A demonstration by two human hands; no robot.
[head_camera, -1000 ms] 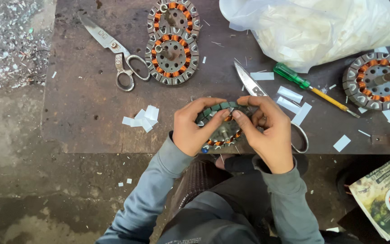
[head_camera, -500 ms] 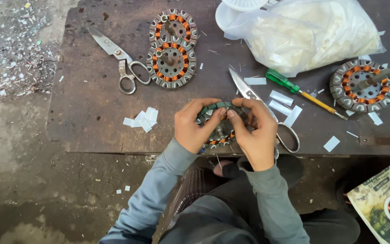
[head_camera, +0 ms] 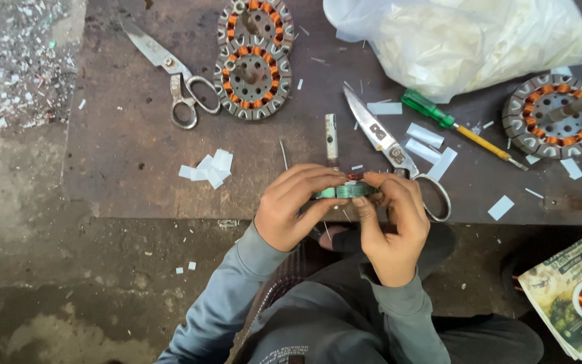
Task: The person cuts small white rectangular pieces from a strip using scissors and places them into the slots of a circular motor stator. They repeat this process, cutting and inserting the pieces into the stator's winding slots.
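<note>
Worktop (head_camera: 116,148) of dark, scuffed metal sits low above a dusty concrete floor (head_camera: 69,296). Left hand (head_camera: 294,209) and right hand (head_camera: 392,222) close their fingers on a stator (head_camera: 345,191), edge-on at its near rim.

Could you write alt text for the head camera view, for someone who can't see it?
Seen from above, a person's left hand and right hand hold a round wound stator edge-on over a dark workbench. Scissors, more stators, a green screwdriver and paper slips lie around.
</note>
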